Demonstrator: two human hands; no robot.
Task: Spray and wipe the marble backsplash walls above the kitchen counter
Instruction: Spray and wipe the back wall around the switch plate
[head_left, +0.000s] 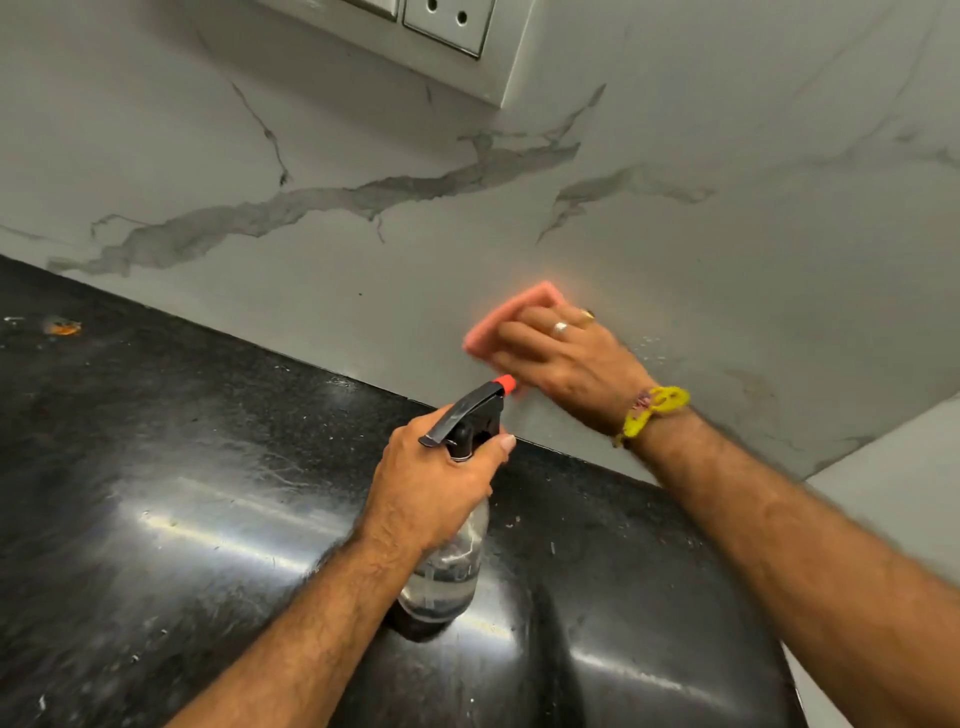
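**A:** Starting closest in, what were the hands doing, and where did you see trouble coming?

**B:** The left hand (434, 480) was wrapped round the neck of the spray bottle (449, 551), fingers curled on it just under the black trigger. The bottle hung above the worktop (171, 467), its orange nozzle (505, 383) aimed at the wall and nearly touching the heel of the right hand (563, 358). My guess was that one careless squeeze would have wetted that hand or the cloth's edge, not the marble.

**A:** And the right hand?

**B:** Fingers laid out flat, pressing a pink cloth (511, 314) against the marble backsplash (727, 234), low down, near the seam with the worktop. Small droplets (649, 349) sat on the wall just right of it. Left alone, I judged, they could run down onto the black stone.

**A:** Anything else at risk?

**B:** Crumbs and pale specks lay scattered over the worktop, and an orange scrap (63, 327) sat at the far left. A cloth dragged too low might have picked up that grit and smeared it on the wall.

**A:** The room beyond?

**B:** Polished black stone, glossy with light streaks. Behind it, grey-veined white marble rose to a switch plate (441, 31) with a socket at the top. Spray drifting up there would have been the worst slip, I thought. On the right, the wall turned a corner.
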